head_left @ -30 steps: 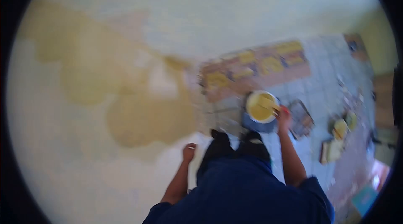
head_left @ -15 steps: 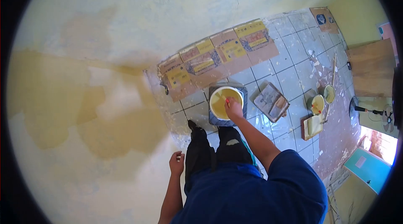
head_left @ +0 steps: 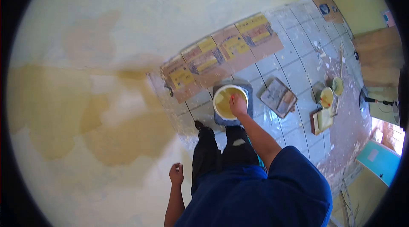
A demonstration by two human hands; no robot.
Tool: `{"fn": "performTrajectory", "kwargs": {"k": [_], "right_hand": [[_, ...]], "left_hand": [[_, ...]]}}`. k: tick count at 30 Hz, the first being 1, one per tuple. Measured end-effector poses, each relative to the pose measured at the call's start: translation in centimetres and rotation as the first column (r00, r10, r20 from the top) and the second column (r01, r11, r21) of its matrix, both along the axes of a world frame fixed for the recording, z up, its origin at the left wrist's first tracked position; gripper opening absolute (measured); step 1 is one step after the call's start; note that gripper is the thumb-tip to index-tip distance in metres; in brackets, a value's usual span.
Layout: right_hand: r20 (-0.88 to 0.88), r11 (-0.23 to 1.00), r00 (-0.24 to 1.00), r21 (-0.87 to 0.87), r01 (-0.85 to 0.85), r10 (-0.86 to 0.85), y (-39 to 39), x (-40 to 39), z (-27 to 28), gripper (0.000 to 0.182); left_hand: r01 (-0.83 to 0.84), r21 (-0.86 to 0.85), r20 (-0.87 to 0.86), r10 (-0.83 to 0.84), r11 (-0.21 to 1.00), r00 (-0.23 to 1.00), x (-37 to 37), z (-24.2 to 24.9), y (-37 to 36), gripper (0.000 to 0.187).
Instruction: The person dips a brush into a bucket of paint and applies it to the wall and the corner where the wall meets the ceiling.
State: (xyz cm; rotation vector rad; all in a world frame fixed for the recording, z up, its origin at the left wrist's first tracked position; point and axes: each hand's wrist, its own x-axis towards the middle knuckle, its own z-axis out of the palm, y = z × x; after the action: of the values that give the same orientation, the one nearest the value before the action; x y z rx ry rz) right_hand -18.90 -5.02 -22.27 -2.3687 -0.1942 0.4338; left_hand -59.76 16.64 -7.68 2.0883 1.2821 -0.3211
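Note:
My right hand [head_left: 238, 105] is closed around a red-handled tool [head_left: 232, 97] over a white bucket [head_left: 216, 110] of yellowish paint; the tool's lower end cannot be made out. The bucket rests on a dark square stand [head_left: 250, 97]. Away from the bucket, my left hand [head_left: 176, 174] hangs beside my left leg near the wall, fingers curled, and whether anything is in it is too small to tell. To the right of the bucket, a paint-stained tray [head_left: 271, 95] lies on the tiles.
Flattened cardboard [head_left: 221, 61] lines the foot of the patchily painted wall [head_left: 128, 133]. Farther right are two paint buckets [head_left: 326, 98], a tray with a pale pad [head_left: 324, 119], a long stick [head_left: 341, 61], a fan [head_left: 363, 99] and a turquoise panel [head_left: 379, 159].
My right hand has shifted slightly within the bucket, with the red handle still in it. The view has turned a little, so the floor things at the right appear displaced.

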Motion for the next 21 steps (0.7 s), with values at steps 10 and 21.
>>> {"fn": "performTrajectory", "kwargs": {"k": [10, 21], "right_hand": [[0.041, 0.928, 0.974, 0.314, 0.199, -0.222, -5.9, 0.7, 10.8, 0.017], [0.201, 0.963, 0.972, 0.261, 0.065, -0.12, -6.8, -1.8, 10.0, 0.018]], "left_hand": [[0.055, -0.059, 0.07, -0.051, 0.997, 0.996, 3.8, 0.4, -0.2, 0.027], [0.149, 0.014, 0.087, -0.15, 0.989, 0.985, 4.5, 0.5, 0.3, 0.028]]}}
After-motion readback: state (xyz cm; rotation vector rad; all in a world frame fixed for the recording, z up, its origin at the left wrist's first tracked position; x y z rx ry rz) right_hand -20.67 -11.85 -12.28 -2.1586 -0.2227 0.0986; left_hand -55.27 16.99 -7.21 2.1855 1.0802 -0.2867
